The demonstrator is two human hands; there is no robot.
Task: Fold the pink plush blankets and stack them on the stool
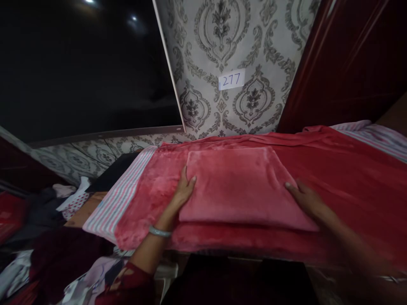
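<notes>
the folded pink cloth (232, 186) lies flat on top of a big red blanket (352, 182). it looks soft and fuzzy, and its near edge is wider than its far edge in this view. the left hand (185, 188) is at the left edge of the folded pink cloth. its thumb points in over that edge, and the pointing finger is stretched out, apart from the thumb. the right hand (305, 198) is at the right edge of the folded pink cloth, with its thumb and pointing finger apart too. i cannot tell how the other fingers of the two hands are, because they are hidden. a gray bracelet (160, 231) is on the left arm, nearer than the folded pink cloth.

left of the folded pink cloth, a striped cloth (125, 195) makes a band beside the red blanket. farther left and lower than the folded pink cloth, there is a messy heap of clothes (63, 258). behind the folded pink cloth is a wall (219, 38) with swirly flower shapes, and a white paper (232, 79) on it says 277. a big black screen (89, 72) is behind the folded pink cloth, to its left. a shiny dark red panel (349, 59) is behind it, to its right.
</notes>
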